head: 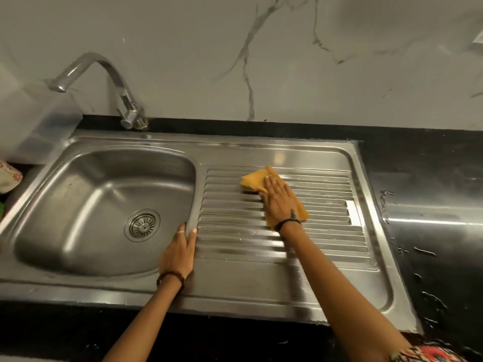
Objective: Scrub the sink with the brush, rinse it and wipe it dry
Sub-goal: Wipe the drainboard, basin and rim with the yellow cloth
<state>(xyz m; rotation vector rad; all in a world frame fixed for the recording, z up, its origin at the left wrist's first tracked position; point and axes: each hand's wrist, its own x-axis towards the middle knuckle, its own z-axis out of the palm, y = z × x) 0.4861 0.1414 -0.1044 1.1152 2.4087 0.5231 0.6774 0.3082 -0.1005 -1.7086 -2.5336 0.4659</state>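
Note:
A stainless steel sink (pixel 78 194) fills the middle of the view, its basin on the left and a ribbed drainboard (pixel 235 231) on the right. An orange cloth (pixel 254 178) lies on the upper part of the drainboard. My right hand (pixel 278 199) presses flat on the cloth with straight fingers. My left hand (pixel 180 252) rests on the ridge between basin and drainboard, fingers hooked over the basin's edge. A round drain strainer (pixel 142 225) sits in the basin floor. No brush is in view.
A curved chrome tap (pixel 104 71) stands behind the basin, spout pointing left. Black countertop (pixel 431 205) with water droplets surrounds the sink on the right and front. A marble-patterned wall rises behind. A patterned object (pixel 9 176) sits at the far left edge.

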